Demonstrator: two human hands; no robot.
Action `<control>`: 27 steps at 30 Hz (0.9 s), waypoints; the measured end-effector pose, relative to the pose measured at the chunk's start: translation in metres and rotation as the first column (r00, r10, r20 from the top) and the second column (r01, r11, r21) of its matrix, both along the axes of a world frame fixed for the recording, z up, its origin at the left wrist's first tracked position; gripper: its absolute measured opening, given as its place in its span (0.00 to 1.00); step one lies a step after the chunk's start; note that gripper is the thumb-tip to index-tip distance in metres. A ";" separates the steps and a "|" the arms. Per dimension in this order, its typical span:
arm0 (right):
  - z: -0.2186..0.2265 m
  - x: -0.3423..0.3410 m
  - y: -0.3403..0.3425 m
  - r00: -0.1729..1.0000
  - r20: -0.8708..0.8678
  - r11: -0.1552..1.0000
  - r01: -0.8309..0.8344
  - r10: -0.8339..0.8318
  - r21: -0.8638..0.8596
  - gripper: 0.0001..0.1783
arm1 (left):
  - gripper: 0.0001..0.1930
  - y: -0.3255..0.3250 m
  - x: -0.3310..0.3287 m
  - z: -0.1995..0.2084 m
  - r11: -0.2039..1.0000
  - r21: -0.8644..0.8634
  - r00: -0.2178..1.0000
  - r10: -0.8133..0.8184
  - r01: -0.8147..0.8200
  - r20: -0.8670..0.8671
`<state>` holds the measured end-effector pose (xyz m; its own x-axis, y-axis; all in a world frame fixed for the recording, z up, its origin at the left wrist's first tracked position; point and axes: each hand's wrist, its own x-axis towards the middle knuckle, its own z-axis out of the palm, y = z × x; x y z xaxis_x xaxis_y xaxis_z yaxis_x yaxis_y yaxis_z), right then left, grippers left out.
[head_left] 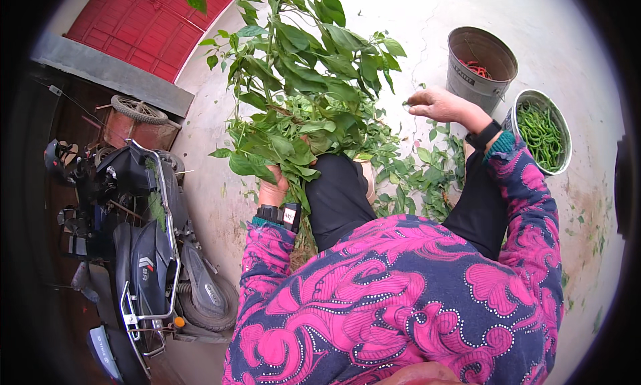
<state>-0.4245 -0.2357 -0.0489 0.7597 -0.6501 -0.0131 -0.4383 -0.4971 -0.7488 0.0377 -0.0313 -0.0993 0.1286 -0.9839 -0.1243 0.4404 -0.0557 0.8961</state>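
The leafy plant [300, 71] stands up in front of the person's left knee [337, 195], held low down by the left hand [275, 184], whose fingers close around it, mostly hidden by leaves. To its right, clear of it, the right hand [437, 106] hangs with fingers narrowly spaced, and I cannot tell whether they pinch the dark speck at their tips. Loose leaves [427, 174] lie below, a bucket [464, 84] with red peppers [475, 69] and a tub [567, 151] of green peppers [539, 136] stand at right, and a motorbike [143, 255] at left.
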 end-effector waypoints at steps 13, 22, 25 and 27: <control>-0.014 0.116 0.020 0.600 0.152 0.527 0.778 -0.786 -0.342 0.42 | 0.15 0.025 0.025 -0.032 0.936 -0.305 -0.257 0.342 0.176 0.904; -0.017 0.120 -0.002 0.607 0.649 0.843 0.067 -0.459 0.534 0.18 | 0.22 0.027 -0.028 0.020 0.948 -0.220 0.669 0.011 0.230 0.744; 0.005 0.116 -0.003 0.615 0.652 0.826 -0.003 -0.443 0.564 0.17 | 0.24 0.009 -0.047 0.041 0.959 -0.224 0.984 -0.177 0.174 0.008; 0.027 0.110 -0.011 0.599 0.664 0.857 0.075 -0.447 0.509 0.17 | 0.25 -0.010 -0.049 0.049 0.953 -0.218 0.964 -0.239 0.210 -0.117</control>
<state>-0.3150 -0.2466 -0.0214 0.4168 -0.8937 0.1661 0.2969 -0.0388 -0.9541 -0.0118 -0.0414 -0.0498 -0.1026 -0.9916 0.0794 0.5597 0.0084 0.8286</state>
